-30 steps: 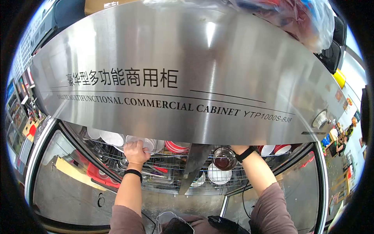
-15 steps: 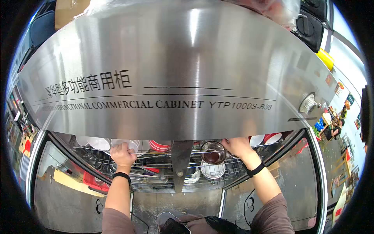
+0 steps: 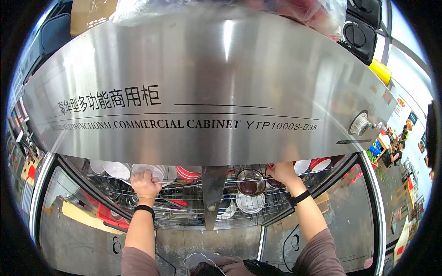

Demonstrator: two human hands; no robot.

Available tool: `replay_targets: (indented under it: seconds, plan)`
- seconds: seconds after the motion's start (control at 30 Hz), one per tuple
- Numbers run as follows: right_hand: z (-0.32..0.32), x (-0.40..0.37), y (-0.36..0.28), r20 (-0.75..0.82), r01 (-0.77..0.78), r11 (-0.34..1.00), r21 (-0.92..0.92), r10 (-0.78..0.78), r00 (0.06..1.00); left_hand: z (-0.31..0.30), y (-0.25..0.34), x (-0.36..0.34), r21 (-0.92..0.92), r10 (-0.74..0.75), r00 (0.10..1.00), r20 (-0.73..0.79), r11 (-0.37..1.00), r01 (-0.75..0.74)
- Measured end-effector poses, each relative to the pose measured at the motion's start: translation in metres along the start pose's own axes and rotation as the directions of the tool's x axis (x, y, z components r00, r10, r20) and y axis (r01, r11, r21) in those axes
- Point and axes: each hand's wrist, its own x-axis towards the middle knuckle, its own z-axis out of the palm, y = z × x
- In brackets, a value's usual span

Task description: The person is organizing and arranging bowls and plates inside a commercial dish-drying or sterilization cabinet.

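Observation:
My left hand (image 3: 146, 183) is closed at the front edge of the upper wire rack (image 3: 177, 183), its fingers curled over the wire. White bowls (image 3: 118, 169) sit just behind and beside it. My right hand (image 3: 282, 173) is also closed at the rack's front, to the right of the metal divider post (image 3: 215, 193). A brown see-through bowl (image 3: 250, 182) stands left of those fingers, and a second dark bowl lies partly hidden beneath the hand. Red-and-white bowls (image 3: 189, 173) rest between my left hand and the post.
A steel cabinet front (image 3: 198, 83) spans the space above my hands. Two glass doors (image 3: 87, 230) (image 3: 322, 234) stand swung outward at either side. White plates (image 3: 250, 203) and utensils lie on the lower rack. A red basket (image 3: 113, 216) shows through the left door.
The view has shifted slightly. My right hand's fingers sit a little farther from the brown bowl, and more of the dark bowl beneath shows. My left hand keeps its place.

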Motion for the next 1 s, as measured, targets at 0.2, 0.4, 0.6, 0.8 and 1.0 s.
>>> replay_targets:
  seconds: [0.2,0.4,0.6,0.8,1.0]
  plan:
    - [-0.003,0.007,0.002,0.172,-0.077,0.994,0.082,0.062,0.983,0.001,-0.003,-0.002,0.002,0.001,0.999,0.044,1.0,-0.002]
    - [0.007,0.005,0.016,0.324,-0.213,0.925,0.315,0.106,0.94,-0.002,-0.001,0.002,0.016,0.016,0.999,0.04,1.0,-0.017]
    - [0.013,0.011,0.02,0.441,-0.328,0.919,0.22,0.206,0.873,0.001,-0.002,0.001,0.0,0.024,0.999,0.032,1.0,-0.024]
    - [0.017,0.01,0.019,0.333,-0.238,0.963,0.128,0.185,0.925,0.002,-0.004,0.0,0.006,0.042,0.999,0.033,0.999,-0.043]
    - [-0.009,0.016,-0.003,0.306,-0.246,0.969,0.008,0.232,0.923,0.001,-0.002,0.002,0.016,0.043,0.996,0.072,0.999,-0.044]
